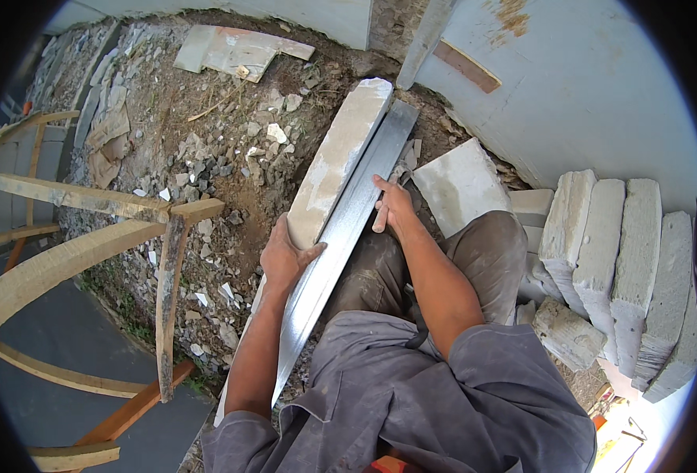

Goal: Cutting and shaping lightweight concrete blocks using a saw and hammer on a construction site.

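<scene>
Rubble-strewn soil [230, 185] lies left of the left hand [283, 258], which clasps a long concrete slab [339, 162] stretching ahead; right of this grip runs a metal channel [317, 292], beside which the right hand [395, 203] curls around a wooden handle [381, 219].

The left forearm [255, 347] is angled upward from the lower edge, and the left hand [284, 256] is laid with its back turned up, its thumb [310, 252] stretched toward the right, away from the partly hidden fingers. The right forearm [441, 274] is slanted up and to the left, and the right hand [394, 206] is held farther forward, its fingers curled into a grip. Both forearms are bared. The knees [490, 236] are bent and parted.
</scene>
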Motion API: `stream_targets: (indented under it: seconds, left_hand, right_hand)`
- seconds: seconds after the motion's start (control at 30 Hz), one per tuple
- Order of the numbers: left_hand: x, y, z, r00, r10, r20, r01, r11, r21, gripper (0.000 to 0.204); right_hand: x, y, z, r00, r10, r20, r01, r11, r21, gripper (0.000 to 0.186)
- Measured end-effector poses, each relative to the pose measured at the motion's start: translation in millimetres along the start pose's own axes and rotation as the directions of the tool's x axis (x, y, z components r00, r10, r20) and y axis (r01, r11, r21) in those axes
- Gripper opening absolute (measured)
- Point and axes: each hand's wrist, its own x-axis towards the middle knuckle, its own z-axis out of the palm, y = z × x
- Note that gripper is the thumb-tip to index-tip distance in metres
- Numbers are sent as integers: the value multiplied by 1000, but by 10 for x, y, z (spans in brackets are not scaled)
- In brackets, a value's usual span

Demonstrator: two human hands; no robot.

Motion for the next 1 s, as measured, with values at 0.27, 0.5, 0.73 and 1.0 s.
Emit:
stream_targets:
  seconds: [0.27, 0.5, 0.73, 1.0]
  left_hand:
    - [42, 38, 23, 998, 56, 0, -56, 997, -51, 97]
    - [-72, -60, 31, 999, 43, 13, -43, 999, -4, 102]
    - [-32, -49, 11, 1000, 28, 0, -28, 1000, -2, 104]
    - [-38, 55, 5, 997, -3, 74, 5, 1000, -18, 108]
  right_hand:
    - [171, 9, -82, 993, -71, 96, 63, 995, 80, 72]
    - [112, 224, -32, 988, -128, 91, 116, 985, 127, 67]
    - [114, 134, 70, 998, -61, 12, 60, 995, 82, 61]
    - [190, 65, -20, 998, -17, 68, 8, 992, 129, 66]
